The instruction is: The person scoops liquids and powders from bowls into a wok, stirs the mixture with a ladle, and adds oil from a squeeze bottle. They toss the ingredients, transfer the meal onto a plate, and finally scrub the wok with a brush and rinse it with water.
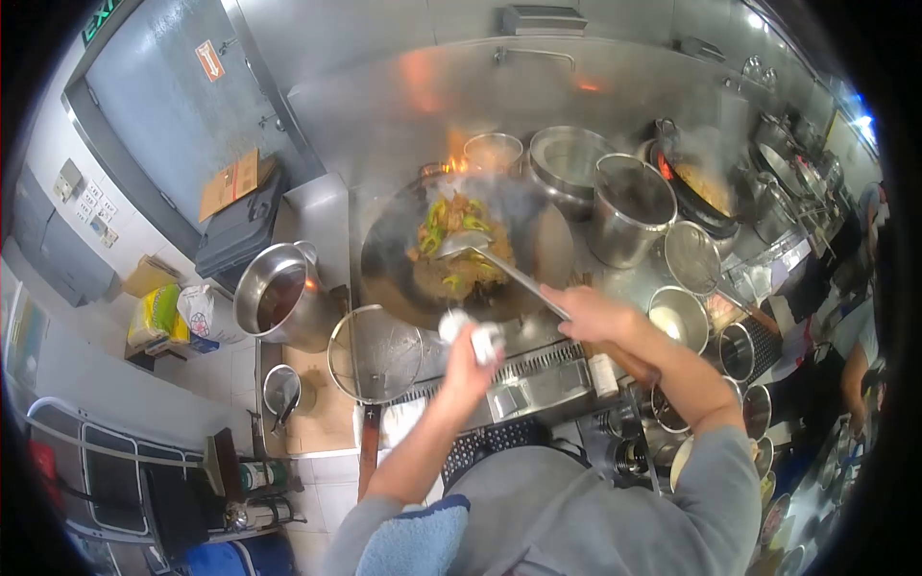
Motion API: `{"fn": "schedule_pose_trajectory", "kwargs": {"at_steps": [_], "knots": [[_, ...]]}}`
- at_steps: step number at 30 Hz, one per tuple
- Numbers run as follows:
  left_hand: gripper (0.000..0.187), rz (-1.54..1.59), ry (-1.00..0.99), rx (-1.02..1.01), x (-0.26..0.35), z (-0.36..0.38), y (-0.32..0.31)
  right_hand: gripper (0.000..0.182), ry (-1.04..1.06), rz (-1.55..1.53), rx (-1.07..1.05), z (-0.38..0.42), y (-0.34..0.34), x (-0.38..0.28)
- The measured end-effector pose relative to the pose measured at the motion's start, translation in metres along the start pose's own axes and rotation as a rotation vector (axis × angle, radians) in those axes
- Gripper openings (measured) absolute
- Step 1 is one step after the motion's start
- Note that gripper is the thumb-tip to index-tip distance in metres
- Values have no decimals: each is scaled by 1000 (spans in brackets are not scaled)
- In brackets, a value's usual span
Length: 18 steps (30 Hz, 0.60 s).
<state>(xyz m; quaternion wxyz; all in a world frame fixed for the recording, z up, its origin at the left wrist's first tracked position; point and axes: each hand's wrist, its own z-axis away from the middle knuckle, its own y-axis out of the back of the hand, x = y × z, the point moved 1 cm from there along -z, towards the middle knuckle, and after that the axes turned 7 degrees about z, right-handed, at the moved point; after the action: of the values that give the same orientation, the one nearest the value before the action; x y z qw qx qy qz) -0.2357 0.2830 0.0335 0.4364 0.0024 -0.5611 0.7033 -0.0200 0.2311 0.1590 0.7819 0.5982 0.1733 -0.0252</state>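
Note:
My right hand (591, 314) is wrapped around the handle of a metal wok ladle (464, 244), its head down in the food. Green and brown pieces of food (444, 216) lie in the big dark wok (389, 254), with steam rising and flames at its far rim. My left hand (466, 370) is closed on a folded white cloth (459, 324) at the near rim of the wok. The cloth hides whatever part of the rim or handle lies beneath it.
A wire strainer (376, 355) lies left of the wok, near a steel pot of dark liquid (274, 296). Steel pots (634, 206) stand to the right, and a second wok (706, 187) steams beyond them. Another person's arm (853, 379) shows at the far right.

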Motion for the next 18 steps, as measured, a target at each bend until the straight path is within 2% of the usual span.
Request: {"fn": "schedule_pose_trajectory", "kwargs": {"at_steps": [1,2,4,6,7,8,9,10,12,15,18], "knots": [[13,-102,-63,-38,14,-19,2,70,10,6,-4,-5,-4,2],[12,231,107,-6,29,-37,-5,68,21,23,0,-11,-7,4],[12,-42,-57,-125,6,-72,35,69,-36,36,61,-30,-19,4],[13,-121,-112,-87,-13,-43,33,75,-80,30,105,-43,-25,4],[14,-160,-138,-67,-22,-27,31,74,-30,13,208,-37,-23,4],[15,69,99,93,-27,-8,27,73,18,-6,307,-24,-24,6],[16,44,120,38,-28,10,25,72,65,-24,407,-11,-24,7],[17,22,140,-15,-27,19,25,71,12,-273,368,2,-19,7],[12,139,84,78,-5,11,8,68,-103,-781,242,34,-18,-3],[13,239,152,70,39,-23,-6,65,-113,-1302,249,50,-25,-16],[18,212,200,28,46,-49,6,59,-178,-1383,354,37,-36,-5]]}}
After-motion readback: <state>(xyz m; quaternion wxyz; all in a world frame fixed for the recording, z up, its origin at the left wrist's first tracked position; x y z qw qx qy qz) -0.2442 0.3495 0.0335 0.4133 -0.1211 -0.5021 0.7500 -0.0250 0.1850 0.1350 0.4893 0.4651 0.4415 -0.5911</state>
